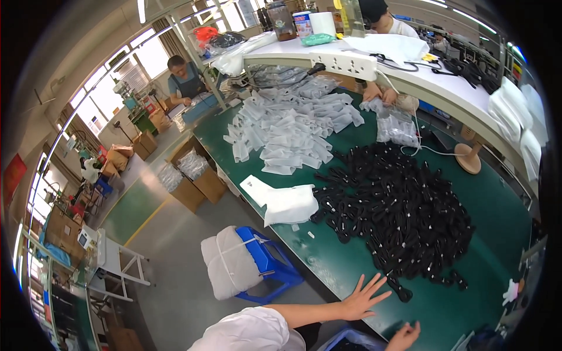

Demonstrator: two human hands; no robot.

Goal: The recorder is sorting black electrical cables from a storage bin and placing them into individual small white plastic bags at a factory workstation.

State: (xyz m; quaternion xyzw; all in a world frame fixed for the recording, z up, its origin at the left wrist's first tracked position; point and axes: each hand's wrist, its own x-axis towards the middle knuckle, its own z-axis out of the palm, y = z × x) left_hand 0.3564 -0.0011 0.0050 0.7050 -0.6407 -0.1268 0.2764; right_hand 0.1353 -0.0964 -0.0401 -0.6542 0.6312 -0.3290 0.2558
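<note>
My left hand (364, 299) is spread flat over the near edge of the green table (316, 257), its fingers apart and holding nothing. Its fingertips come close to a coiled black cable (400, 291) at the edge of a big heap of black cables (404, 216). Lower down, my right hand (404, 337) shows only in part at the bottom of the picture. Its fingers are slightly curled and apart, and nothing shows in them. Just below my left hand is a container lined with a blue bag (345, 338), with dark contents.
Many translucent packets (293, 123) lie beyond the cables, with white plastic bags (284, 202) nearer. Across the table, a co-worker's hands (380, 93) hold clear bags. A shelf (456, 76) with a power strip (343, 66) overhangs the far side. A blue stool (272, 263) stands left.
</note>
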